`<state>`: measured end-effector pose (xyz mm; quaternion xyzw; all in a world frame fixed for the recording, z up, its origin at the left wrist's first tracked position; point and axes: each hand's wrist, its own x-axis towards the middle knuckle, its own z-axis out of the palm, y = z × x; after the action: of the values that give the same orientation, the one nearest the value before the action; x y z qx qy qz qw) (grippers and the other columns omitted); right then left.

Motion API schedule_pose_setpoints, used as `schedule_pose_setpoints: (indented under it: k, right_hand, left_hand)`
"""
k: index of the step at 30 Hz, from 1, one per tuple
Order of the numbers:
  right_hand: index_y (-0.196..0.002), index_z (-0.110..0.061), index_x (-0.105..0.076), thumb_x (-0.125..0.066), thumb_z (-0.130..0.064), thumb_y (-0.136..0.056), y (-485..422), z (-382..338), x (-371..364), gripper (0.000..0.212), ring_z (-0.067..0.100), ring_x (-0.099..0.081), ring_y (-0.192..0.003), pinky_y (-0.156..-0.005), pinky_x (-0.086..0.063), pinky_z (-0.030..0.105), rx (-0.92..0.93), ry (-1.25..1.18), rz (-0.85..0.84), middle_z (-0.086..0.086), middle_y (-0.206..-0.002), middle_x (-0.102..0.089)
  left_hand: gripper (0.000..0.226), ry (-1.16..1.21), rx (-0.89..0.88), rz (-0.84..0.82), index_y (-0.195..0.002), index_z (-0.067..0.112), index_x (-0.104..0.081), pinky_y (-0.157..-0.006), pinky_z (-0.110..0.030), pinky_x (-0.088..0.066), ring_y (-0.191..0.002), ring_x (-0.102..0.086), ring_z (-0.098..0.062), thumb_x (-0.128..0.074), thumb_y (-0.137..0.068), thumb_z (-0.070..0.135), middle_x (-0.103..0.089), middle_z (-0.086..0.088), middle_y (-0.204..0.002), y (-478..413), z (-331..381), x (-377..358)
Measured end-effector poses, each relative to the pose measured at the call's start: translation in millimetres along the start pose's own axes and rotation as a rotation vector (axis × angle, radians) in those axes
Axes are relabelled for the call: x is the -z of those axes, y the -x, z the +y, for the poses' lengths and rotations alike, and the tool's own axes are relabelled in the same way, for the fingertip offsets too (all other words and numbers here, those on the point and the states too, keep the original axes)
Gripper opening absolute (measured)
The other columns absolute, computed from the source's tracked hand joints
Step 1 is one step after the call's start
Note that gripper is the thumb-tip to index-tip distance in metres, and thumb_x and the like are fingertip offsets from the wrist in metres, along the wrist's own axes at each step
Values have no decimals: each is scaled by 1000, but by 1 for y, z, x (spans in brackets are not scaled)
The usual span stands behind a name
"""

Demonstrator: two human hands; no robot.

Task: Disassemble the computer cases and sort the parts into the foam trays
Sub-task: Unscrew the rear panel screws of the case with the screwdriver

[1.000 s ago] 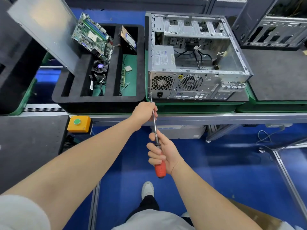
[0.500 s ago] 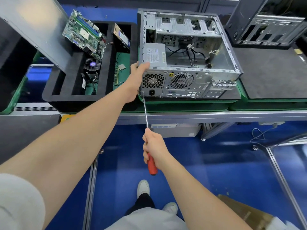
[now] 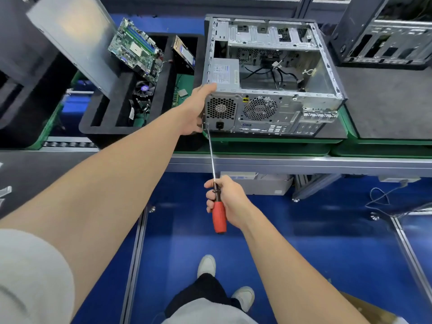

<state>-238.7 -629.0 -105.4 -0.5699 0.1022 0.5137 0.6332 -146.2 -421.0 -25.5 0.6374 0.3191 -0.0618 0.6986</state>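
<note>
At the near left corner of the computer case (image 3: 268, 113), your left hand (image 3: 197, 108) grips the metal edge, arm stretched out straight, one fingertip up by the power supply (image 3: 224, 73). Your right hand (image 3: 230, 197), lower and nearer you, is wrapped round the red-handled screwdriver (image 3: 219, 216), whose shaft slants up to the case's lower left rear corner. The case lies open side up on the surface, just right of the foam tray (image 3: 105, 127). The power supply's label is too small to read.

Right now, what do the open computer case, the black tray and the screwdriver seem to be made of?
Computer case: bare sheet metal, probably steel; grey, dull sheen, punched vent holes.
Black tray: likely foam; matte, thick soft-edged walls.
Screwdriver: shiny metal shaft, red handle probably plastic or rubber.
</note>
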Motion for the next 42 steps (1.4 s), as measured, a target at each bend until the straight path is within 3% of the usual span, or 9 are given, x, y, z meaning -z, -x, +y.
schedule_pose_setpoints:
  k: [5, 11, 15, 19, 24, 27, 31, 35, 42]
  right_hand:
    - [-107, -10, -58, -44, -20, -108, 5, 4, 7, 17, 19, -52, -67, -66, -54, 34, 62, -421, -354, 3, -79, -49]
    - [-94, -13, -59, -38, -20, -107, -1, 14, -11, 26, 6, -35, -32, -28, -28, 18, 80, -619, -384, -4, -71, -46]
    - [-92, -17, -51, -44, -21, -103, 1, 13, -28, 14, 16, -29, -41, -41, -34, 25, 194, -72, -52, -1, -67, -38]
    - [-111, -15, -61, -53, -34, -106, 5, 8, -43, 21, 20, -46, -77, -63, -42, 33, 183, 981, 199, -1, -88, -51]
    - [-127, -8, -37, -51, -5, -102, -11, 12, -45, 29, 24, -53, -74, -56, -39, 32, 267, 1114, 649, -1, -73, -39]
    - [-125, -9, -36, -50, -8, -104, -12, 11, -40, 25, 19, -48, -64, -48, -30, 28, 295, 1262, 640, -1, -73, -39]
    - [-113, -12, -32, -57, -7, -102, -3, 0, -38, 27, 22, -52, -65, -47, -35, 30, 232, 1372, 521, 7, -84, -50]
    - [-110, -9, -45, -42, -23, -107, 10, -14, -21, 14, 36, -69, -65, -59, -60, 44, 231, 771, 200, 15, -88, -64]
    - [-98, -19, -56, -45, -40, -110, 3, 0, -22, 26, 8, -39, -41, -36, -36, 20, 5, -487, -329, -2, -69, -42]
  left_hand:
    - [86, 12, 32, 12, -159, 46, -17, -115, -71, -26, -150, -26, -46, -58, -88, 71, -18, -5, -170, 1, 1, -3]
    - [84, 17, 41, 19, -157, 52, -12, -109, -76, -24, -150, -21, -49, -55, -87, 72, -11, -2, -171, -5, -2, -2]
    - [82, 8, 27, 42, -156, 52, -13, -105, -74, -30, -147, -26, -48, -54, -87, 72, -17, -2, -170, -3, -3, -6]
    - [83, 10, 18, 34, -156, 54, -13, -108, -74, -31, -148, -26, -46, -54, -87, 73, -17, -1, -170, -1, -3, -6]
    - [90, -34, -30, 33, -156, 53, -12, -112, -70, -32, -145, -32, -39, -49, -81, 87, -20, 2, -169, 4, -9, -1]
    - [86, -70, -87, 153, -148, 31, -30, -100, -50, -53, -124, -53, -25, -49, -84, 85, -42, -4, -151, 10, -38, -3]
    - [53, -58, 73, 113, -126, 2, -55, -72, -38, -64, -88, -73, -26, -53, -103, 50, -68, -11, -109, 20, -82, -18]
    - [32, 144, 121, 112, -109, -3, -61, -53, -31, -54, -58, -59, -23, -43, -111, 24, -62, -12, -73, 27, -78, -32]
    - [26, 208, 117, 80, -116, 3, -57, -55, -28, -53, -61, -58, -20, -38, -113, 21, -57, -7, -71, 29, -72, -29]
